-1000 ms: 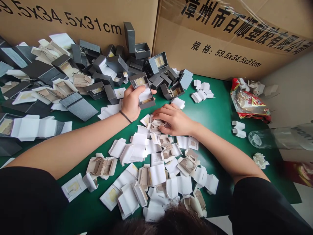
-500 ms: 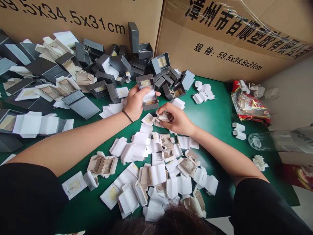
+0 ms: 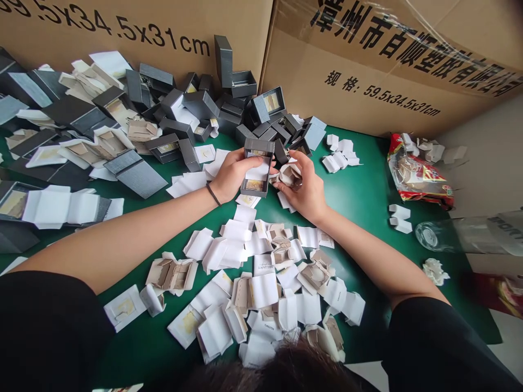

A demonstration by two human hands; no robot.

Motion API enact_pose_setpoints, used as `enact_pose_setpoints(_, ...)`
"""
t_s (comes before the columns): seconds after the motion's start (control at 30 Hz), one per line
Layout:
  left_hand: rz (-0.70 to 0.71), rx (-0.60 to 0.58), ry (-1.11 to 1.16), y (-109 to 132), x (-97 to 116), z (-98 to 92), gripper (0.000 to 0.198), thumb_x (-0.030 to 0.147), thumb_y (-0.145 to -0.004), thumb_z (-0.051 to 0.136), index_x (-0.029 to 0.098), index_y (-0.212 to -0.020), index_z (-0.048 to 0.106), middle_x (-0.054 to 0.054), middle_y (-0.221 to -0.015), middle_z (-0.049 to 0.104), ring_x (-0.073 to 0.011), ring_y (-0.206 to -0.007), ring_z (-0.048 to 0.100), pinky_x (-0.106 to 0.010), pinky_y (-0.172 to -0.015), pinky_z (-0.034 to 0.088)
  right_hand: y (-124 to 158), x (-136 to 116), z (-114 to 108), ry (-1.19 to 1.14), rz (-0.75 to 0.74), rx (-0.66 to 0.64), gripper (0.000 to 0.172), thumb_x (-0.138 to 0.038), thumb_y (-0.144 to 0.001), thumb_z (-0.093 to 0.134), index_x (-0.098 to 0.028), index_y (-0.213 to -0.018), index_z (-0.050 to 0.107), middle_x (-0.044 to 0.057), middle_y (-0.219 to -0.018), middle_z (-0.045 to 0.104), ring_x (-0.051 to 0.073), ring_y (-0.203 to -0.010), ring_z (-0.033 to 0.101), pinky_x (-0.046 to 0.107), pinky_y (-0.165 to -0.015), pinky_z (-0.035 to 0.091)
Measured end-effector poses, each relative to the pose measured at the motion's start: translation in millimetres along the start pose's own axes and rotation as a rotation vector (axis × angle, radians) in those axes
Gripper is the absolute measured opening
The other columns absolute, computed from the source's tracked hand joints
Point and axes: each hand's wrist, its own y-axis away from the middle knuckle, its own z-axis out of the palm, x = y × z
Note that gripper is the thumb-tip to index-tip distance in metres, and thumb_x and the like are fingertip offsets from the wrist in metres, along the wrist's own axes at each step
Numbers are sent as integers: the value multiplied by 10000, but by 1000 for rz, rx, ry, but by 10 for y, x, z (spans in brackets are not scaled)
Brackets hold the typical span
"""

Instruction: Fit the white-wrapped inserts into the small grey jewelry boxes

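My left hand [image 3: 230, 177] is closed round a small dark grey box [image 3: 255, 188], its thumb lying over the white paper inside. Yellowish patches show at both ends of the box interior. Just to the right, my right hand [image 3: 309, 190] is closed on a crumpled cardboard insert [image 3: 291, 175], white and grey-brown. The fingers of both hands are close together, with the insert beside the box. Below them lies a spread of folded white cardboard inserts [image 3: 263, 290], some printed with small lettering.
Dark boxes [image 3: 200, 105], many opened, are heaped at the back and left with torn inserts among them. Two large cartons [image 3: 359, 103] stand behind. On the right of the green table [image 3: 355, 218] are a red snack bag [image 3: 423, 177], a clear bottle [image 3: 449, 235] and crumpled paper [image 3: 435, 271].
My left hand has shifted right and slightly nearer with the box, which has turned a little. My right hand has moved right and away from me with the crumpled insert.
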Motion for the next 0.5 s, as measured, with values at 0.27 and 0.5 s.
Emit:
enact_pose_setpoints(0.27, 15, 55, -33, -20, -6, -1, 214, 270, -697, 600, 136, -862, 626, -34, -762, 695, -179, -789, 667, -255, -688, 518, 5, 3, 5, -44, 125, 86, 381, -472, -823, 613, -202, -1059, 482, 30, -923, 619, 96, -684, 571, 256, -636, 514)
enact_pose_setpoints(0.5, 86, 61, -65, -43, -52, -62, 207, 287, -696, 659, 130, -825, 625, -56, -901, 711, -174, -919, 647, -240, -784, 503, 1, 84, 60, -240, 188, 114, 428, -509, -847, 575, -219, -1115, 408, 66, -1012, 593, 96, -678, 613, 255, -593, 565)
